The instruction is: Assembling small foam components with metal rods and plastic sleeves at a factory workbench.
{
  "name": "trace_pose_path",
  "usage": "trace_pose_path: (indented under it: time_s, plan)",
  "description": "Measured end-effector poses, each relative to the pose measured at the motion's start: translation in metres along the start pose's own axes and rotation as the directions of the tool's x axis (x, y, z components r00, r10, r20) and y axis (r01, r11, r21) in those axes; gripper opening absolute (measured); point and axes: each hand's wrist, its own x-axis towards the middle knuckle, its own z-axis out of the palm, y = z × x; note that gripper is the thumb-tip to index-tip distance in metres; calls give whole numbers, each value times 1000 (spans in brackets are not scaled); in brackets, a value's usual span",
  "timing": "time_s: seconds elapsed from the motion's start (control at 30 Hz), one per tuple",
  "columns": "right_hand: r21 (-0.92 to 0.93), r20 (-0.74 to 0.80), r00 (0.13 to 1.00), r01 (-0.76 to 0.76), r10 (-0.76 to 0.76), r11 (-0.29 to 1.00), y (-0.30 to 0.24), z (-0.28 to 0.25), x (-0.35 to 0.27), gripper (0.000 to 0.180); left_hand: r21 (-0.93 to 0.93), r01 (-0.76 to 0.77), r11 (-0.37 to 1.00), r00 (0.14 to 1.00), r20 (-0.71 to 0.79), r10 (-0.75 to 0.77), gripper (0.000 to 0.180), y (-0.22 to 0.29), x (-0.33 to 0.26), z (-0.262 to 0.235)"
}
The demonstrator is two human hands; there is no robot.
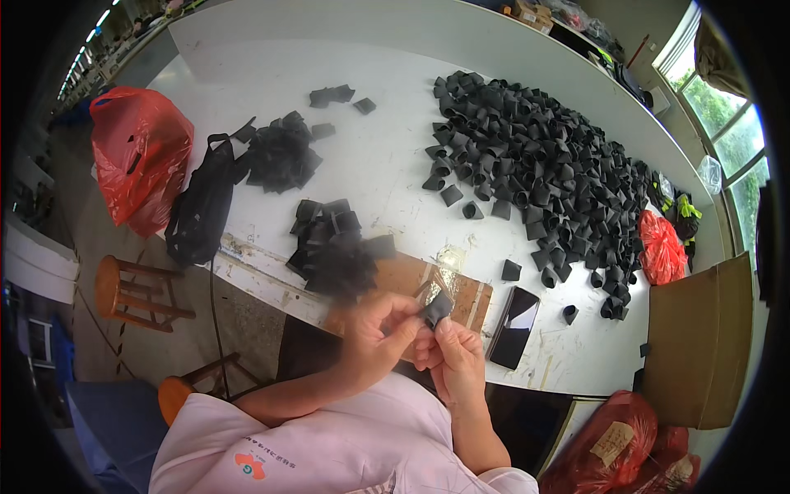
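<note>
Low in the frame's centre, a small black folded piece [437, 309] is pinched between the closed left hand [374, 337] and right hand [455, 362], held above a brown board [461, 296] on the white surface [387, 165], sorted stacks [333, 247] beyond, a loose heap [543, 173] upper right.

On the bench [387, 156], the big heap of sleeves [543, 173] lies right, smaller stack [333, 247] left, phone [514, 327] near the front edge

soft daylight comes in from the windows [724, 123] at the upper right and lights the white table [387, 156] evenly, with faint shadows. the fisheye bends straight edges and leaves black corners. the left hand [374, 333] is smeared by motion blur.
</note>
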Motion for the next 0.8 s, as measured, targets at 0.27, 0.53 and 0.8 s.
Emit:
trace_pose_path:
  time_s: [0.27,0.53,0.8]
  plan:
    - [-869,351,615,495,-706,0,-15,13,2,19,171,-41,985,995,100,24,5,19,10,2]
    - [-716,692,362,461,-625,-525,-18,3,18,29,473,-369,800,918,51,393,11,5,9,8]
    - [-962,27,531,245,-847,123,-115,-42,87,22,775,-159,611,952,-44,303,8,-52,90,-24]
